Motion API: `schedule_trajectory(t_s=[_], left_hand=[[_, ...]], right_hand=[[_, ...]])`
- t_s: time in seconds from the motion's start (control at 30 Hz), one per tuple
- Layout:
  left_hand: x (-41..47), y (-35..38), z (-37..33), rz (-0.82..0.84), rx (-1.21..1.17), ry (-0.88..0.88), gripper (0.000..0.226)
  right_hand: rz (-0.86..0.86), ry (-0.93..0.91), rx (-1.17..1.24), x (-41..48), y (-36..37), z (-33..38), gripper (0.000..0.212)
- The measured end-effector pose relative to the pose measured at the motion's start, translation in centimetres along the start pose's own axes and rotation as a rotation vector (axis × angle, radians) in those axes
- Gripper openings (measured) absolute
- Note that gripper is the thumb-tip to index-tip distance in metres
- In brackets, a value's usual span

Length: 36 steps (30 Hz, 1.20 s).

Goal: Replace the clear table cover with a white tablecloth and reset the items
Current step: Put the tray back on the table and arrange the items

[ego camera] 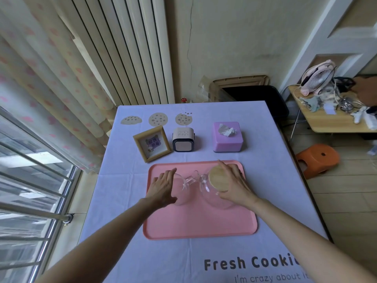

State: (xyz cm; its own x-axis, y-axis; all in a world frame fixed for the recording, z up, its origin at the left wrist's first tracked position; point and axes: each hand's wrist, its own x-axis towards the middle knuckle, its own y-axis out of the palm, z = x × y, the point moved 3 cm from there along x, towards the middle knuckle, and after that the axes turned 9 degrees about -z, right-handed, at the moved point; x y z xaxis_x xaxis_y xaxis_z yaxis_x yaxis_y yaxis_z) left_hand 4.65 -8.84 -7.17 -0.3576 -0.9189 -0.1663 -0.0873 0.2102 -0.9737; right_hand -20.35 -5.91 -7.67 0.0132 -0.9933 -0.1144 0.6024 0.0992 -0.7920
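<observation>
In the head view, on the pink tray [200, 221] at the middle of the white tablecloth [126, 252], the left hand [163, 188] cupped a glass cup [180, 190] while the right hand [234, 185] curled round the wooden-lidded glass teapot [219, 179] (both probably light, slippery and fragile, best gripped round the body).

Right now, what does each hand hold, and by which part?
The right hand grips the glass teapot round its wooden lid; the left hand cups the side of the glass cup. Both vessels stand on the pink tray.
</observation>
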Motion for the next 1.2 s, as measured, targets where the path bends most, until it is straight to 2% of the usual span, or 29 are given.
schedule_trajectory(t_s=[0.33, 0.43, 0.6, 0.7, 0.8, 0.87, 0.97, 1.07, 1.2], left_hand=[[1.4, -0.3, 0.8, 0.051, 0.06, 0.116, 0.102], [1.6, -0.3, 0.7, 0.083, 0.068, 0.101, 0.103], [1.9, -0.2, 0.9, 0.064, 0.078, 0.128, 0.09], [2.1, -0.4, 0.8, 0.139, 0.135, 0.192, 0.093], [2.0, -0.1, 0.7, 0.145, 0.117, 0.067, 0.105], [2.0, 0.2, 0.6, 0.105, 0.115, 0.006, 0.103], [2.0, 0.3, 0.4, 0.084, 0.089, 0.043, 0.095], [2.1, 0.1, 0.2, 0.103, 0.095, 0.095, 0.099], [2.0, 0.5, 0.3, 0.085, 0.021, 0.029, 0.108]], right_hand=[[0.037, -0.034, -0.007, 1.6, -0.7, 0.3, 0.115], [0.037, -0.056, -0.029, 1.8, -1.1, 0.4, 0.114], [0.048, -0.042, -0.05, 1.7, -1.1, 0.4, 0.113], [0.051, -0.031, -0.055, 1.7, -1.1, 0.3, 0.112], [0.051, -0.017, -0.04, 1.6, -1.1, 0.4, 0.114], [0.048, -0.003, -0.037, 1.6, -1.0, 0.5, 0.114], [0.007, 0.026, -0.047, 1.3, -0.4, 1.0, 0.112], [-0.044, 0.037, -0.051, 1.0, 0.3, 1.5, 0.111], [0.013, 0.008, 0.021, 0.9, 0.5, 0.5, 0.125]])
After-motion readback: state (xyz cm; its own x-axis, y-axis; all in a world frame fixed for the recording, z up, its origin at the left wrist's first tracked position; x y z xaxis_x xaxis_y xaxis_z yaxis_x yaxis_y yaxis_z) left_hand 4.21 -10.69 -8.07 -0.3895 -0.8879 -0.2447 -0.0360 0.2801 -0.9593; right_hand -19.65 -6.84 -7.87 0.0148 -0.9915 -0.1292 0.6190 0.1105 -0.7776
